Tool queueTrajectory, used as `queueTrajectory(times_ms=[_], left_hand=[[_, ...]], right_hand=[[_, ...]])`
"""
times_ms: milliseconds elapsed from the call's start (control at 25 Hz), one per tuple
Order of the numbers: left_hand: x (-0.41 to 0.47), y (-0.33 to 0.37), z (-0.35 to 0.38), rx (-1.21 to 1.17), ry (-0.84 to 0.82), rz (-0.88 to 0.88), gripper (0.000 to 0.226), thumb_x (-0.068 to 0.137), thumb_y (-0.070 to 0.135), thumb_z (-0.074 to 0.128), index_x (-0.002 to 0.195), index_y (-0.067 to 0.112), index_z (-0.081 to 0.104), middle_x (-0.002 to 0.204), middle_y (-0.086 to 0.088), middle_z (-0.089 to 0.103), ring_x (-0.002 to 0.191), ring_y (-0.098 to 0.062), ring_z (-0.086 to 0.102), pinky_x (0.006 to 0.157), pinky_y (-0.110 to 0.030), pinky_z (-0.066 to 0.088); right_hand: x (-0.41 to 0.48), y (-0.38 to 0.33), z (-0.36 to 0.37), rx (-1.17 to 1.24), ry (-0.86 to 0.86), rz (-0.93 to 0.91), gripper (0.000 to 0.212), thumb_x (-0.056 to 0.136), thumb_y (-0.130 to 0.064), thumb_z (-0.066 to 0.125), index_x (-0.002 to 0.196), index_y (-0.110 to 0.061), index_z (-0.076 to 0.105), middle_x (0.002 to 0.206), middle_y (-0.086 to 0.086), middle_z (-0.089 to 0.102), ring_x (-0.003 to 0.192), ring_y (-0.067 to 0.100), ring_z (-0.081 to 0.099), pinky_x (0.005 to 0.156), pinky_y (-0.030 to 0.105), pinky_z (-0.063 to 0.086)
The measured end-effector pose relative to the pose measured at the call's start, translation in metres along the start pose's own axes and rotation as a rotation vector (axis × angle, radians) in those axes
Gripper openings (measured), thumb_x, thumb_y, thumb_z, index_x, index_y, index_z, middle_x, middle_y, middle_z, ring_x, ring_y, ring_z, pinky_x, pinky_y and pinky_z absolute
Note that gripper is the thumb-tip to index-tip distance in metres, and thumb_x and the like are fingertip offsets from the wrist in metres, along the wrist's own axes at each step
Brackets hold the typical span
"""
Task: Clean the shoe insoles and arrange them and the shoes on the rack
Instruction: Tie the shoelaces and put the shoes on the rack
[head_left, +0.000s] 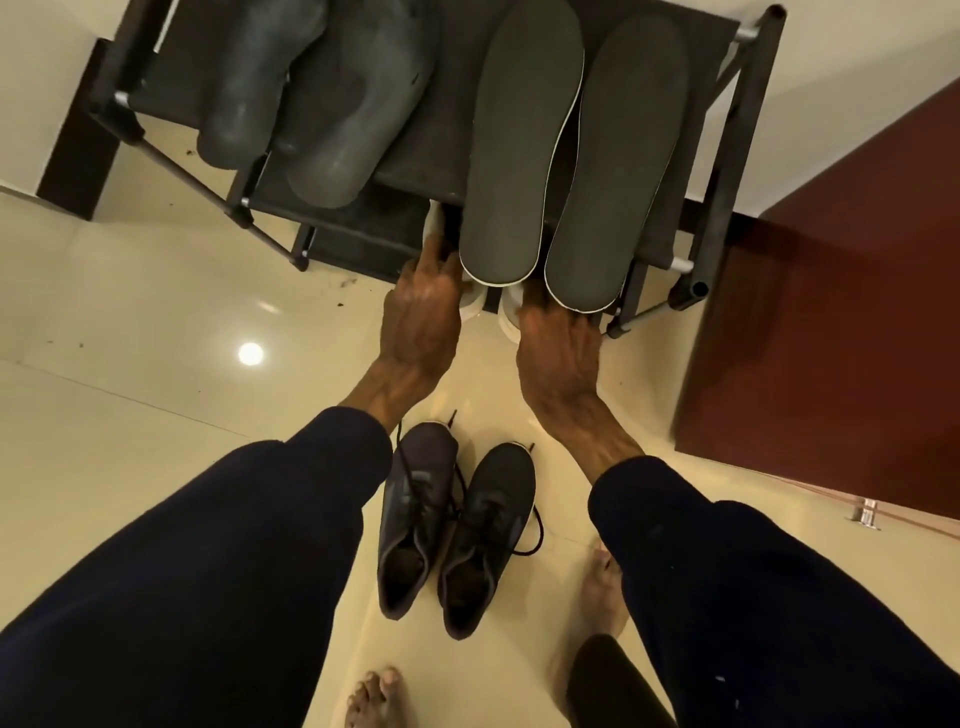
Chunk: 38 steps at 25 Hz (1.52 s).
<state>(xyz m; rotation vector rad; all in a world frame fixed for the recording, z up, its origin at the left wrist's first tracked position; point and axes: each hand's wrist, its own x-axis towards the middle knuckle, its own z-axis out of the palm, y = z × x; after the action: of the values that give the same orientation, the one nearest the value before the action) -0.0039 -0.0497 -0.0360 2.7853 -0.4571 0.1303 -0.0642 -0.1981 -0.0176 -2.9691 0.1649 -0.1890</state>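
Note:
Four insoles lie on the top shelf of the black shoe rack (724, 156): a worn dark grey pair (332, 104) at the left and a grey-green pair with white edges (524, 130) at the right. Both of my hands reach under that shelf's front edge. My left hand (421, 317) holds a white shoe (432, 223) on the lower shelf. My right hand (558, 353) holds a second white shoe (511, 312), its fingertips hidden beneath the right insole. A pair of dark lace-up shoes (452, 525) stands on the floor between my arms.
The rack stands against a pale wall on a glossy cream tile floor (156, 338). A dark red door (841, 312) is close on the right, with a metal stopper (866, 514) near its foot. My bare feet (602, 587) are beside the dark shoes.

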Motion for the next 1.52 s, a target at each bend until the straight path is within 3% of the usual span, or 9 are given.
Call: queueTrajectory(times_ms=[240, 400, 480, 720, 920, 1040, 1120, 1280, 1520], left_hand=[[-0.052, 0.016, -0.02, -0.063, 0.054, -0.021, 0.071, 0.086, 0.012, 0.082, 0.148, 0.002, 0.05, 0.153, -0.022, 0.048, 0.119, -0.039, 0.065, 0.083, -0.044, 0.063], [-0.112, 0.011, -0.048, -0.114, -0.019, 0.021, 0.047, 0.087, 0.016, 0.081, 0.131, 0.005, 0.065, 0.138, -0.015, 0.06, 0.098, -0.028, 0.071, 0.068, -0.036, 0.062], [-0.142, 0.001, -0.058, -0.163, -0.103, 0.022, 0.031, 0.089, 0.013, 0.079, 0.118, 0.008, 0.071, 0.125, -0.009, 0.066, 0.084, -0.024, 0.072, 0.061, -0.029, 0.056], [-0.239, -0.016, -0.052, -0.308, -0.382, -0.096, 0.018, 0.1, 0.013, 0.06, 0.113, 0.012, 0.072, 0.106, -0.006, 0.072, 0.084, -0.023, 0.069, 0.074, -0.021, 0.042], [-0.284, -0.026, -0.021, -0.386, -0.5, -0.096, 0.023, 0.098, 0.013, 0.057, 0.113, 0.008, 0.073, 0.11, -0.012, 0.073, 0.098, -0.031, 0.069, 0.09, -0.039, 0.056], [-0.291, -0.009, 0.005, -0.431, -0.57, -0.01, 0.05, 0.094, 0.036, 0.041, 0.11, 0.002, 0.073, 0.109, -0.015, 0.073, 0.1, -0.028, 0.067, 0.095, -0.039, 0.054], [-0.293, -0.001, 0.034, -0.403, -0.627, -0.003, 0.035, 0.098, 0.026, 0.05, 0.117, 0.006, 0.071, 0.117, -0.011, 0.071, 0.109, -0.025, 0.065, 0.101, -0.039, 0.052], [-0.302, -0.003, 0.097, -0.33, -0.591, -0.016, 0.042, 0.089, -0.013, 0.06, 0.125, 0.006, 0.069, 0.131, -0.018, 0.06, 0.119, -0.034, 0.058, 0.101, -0.042, 0.049], [-0.339, 0.004, 0.137, -0.339, -0.354, -0.096, 0.022, 0.096, -0.007, 0.055, 0.114, -0.001, 0.066, 0.114, -0.016, 0.056, 0.09, -0.015, 0.051, 0.073, -0.006, 0.041]], right_hand=[[-0.023, -0.012, -0.013, 0.051, -0.079, 0.006, 0.078, 0.074, -0.002, 0.083, 0.143, 0.0, 0.047, 0.141, 0.019, 0.054, 0.094, 0.033, 0.069, 0.067, 0.038, 0.06], [-0.071, -0.034, -0.023, 0.082, -0.117, 0.009, 0.078, 0.082, -0.003, 0.076, 0.15, -0.003, 0.037, 0.16, 0.014, 0.031, 0.109, 0.03, 0.065, 0.076, 0.034, 0.059], [-0.103, -0.044, -0.026, 0.098, -0.131, 0.023, 0.072, 0.083, -0.001, 0.074, 0.147, -0.003, 0.041, 0.155, 0.014, 0.039, 0.115, 0.03, 0.063, 0.081, 0.035, 0.058], [-0.204, -0.057, -0.011, 0.204, -0.228, 0.117, 0.039, 0.083, 0.002, 0.071, 0.121, -0.005, 0.064, 0.116, 0.012, 0.068, 0.104, 0.03, 0.066, 0.079, 0.041, 0.06], [-0.259, -0.041, 0.031, 0.235, -0.428, 0.245, 0.017, 0.093, -0.01, 0.064, 0.109, -0.01, 0.067, 0.102, 0.008, 0.07, 0.092, 0.026, 0.067, 0.077, 0.036, 0.058], [-0.286, -0.026, 0.065, 0.314, -0.497, 0.269, 0.023, 0.095, -0.016, 0.064, 0.117, -0.009, 0.064, 0.11, 0.009, 0.069, 0.099, 0.026, 0.067, 0.086, 0.036, 0.055], [-0.299, -0.016, 0.087, 0.399, -0.505, 0.271, 0.025, 0.097, -0.017, 0.061, 0.121, -0.011, 0.061, 0.115, 0.008, 0.066, 0.105, 0.026, 0.064, 0.09, 0.032, 0.051], [-0.321, 0.004, 0.129, 0.511, -0.44, 0.21, 0.021, 0.095, -0.013, 0.062, 0.115, -0.015, 0.062, 0.114, 0.006, 0.063, 0.102, 0.021, 0.061, 0.086, 0.028, 0.05], [-0.356, 0.049, 0.155, 0.699, -0.26, 0.163, 0.003, 0.098, -0.014, 0.06, 0.097, -0.011, 0.06, 0.089, 0.0, 0.064, 0.079, 0.01, 0.06, 0.066, 0.015, 0.046]])
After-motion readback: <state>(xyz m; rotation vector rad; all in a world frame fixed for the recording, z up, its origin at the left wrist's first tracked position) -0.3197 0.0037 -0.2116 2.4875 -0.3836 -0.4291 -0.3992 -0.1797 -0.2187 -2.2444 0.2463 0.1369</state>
